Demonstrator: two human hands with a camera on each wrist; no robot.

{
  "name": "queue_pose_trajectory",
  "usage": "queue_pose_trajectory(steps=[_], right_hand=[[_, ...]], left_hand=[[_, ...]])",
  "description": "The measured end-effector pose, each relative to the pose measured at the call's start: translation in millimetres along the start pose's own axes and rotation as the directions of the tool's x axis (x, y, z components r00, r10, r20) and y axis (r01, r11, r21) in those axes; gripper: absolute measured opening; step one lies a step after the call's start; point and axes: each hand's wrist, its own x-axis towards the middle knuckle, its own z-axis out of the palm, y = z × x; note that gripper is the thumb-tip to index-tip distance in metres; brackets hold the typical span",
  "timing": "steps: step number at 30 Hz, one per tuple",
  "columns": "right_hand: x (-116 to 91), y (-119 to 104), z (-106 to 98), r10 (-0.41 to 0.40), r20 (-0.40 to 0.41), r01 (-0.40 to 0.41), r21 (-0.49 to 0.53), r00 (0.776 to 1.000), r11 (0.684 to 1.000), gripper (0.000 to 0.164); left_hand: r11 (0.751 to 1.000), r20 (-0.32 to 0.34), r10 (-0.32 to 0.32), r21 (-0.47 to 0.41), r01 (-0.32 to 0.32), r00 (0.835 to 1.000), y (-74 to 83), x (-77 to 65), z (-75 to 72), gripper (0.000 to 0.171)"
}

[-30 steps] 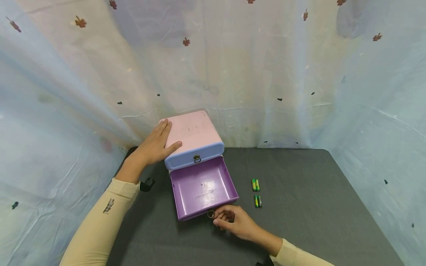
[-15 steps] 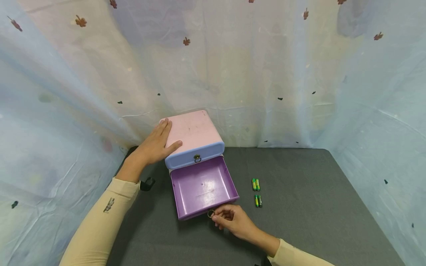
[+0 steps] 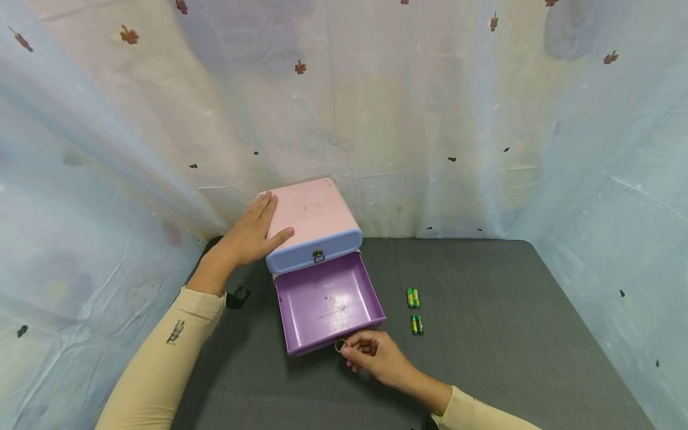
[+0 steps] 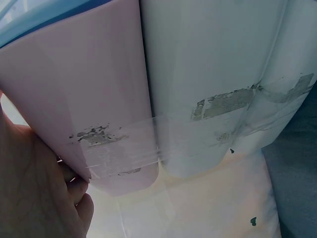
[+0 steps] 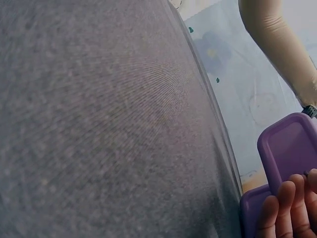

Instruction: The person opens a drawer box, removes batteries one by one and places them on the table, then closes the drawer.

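Observation:
A small drawer cabinet point(image 3: 312, 206) with a pink top stands on the dark table, its blue top drawer point(image 3: 338, 243) closed. Below that, a purple drawer point(image 3: 328, 301) is pulled far out, and nothing lies in it. My left hand point(image 3: 249, 236) rests flat on the cabinet's top left edge, fingers straight and thumb near the front. In the left wrist view its fingers lie against the pink casing point(image 4: 99, 89). At the drawer's front, thumb and fingers of my right hand point(image 3: 378, 358) pinch the metal ring pull point(image 3: 340, 346). Those fingers point(image 5: 285, 208) overlap the purple front in the right wrist view.
To the right of the drawer lie two pairs of green batteries, an upper pair point(image 3: 412, 298) and a lower pair point(image 3: 417, 325). A pale patterned curtain point(image 3: 376, 119) hangs behind and beside the grey table point(image 3: 500, 334). Clear tape point(image 4: 124, 144) crosses the cabinet's side.
Almost nothing differs. The fingers of my right hand have closed slightly on the ring pull; drawer, left hand and batteries stay where they were.

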Motion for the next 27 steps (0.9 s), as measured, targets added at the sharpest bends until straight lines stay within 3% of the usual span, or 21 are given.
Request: queue_pose_trajectory(steps=[27], right_hand=[[11.9,-18.6,-4.3,-0.044,-0.014,0.044,0.011,0.999,0.999,0.014]], left_hand=[[1.000,-0.012,-0.009,0.007,0.009,1.000,1.8,-0.3,0.1,0.101]])
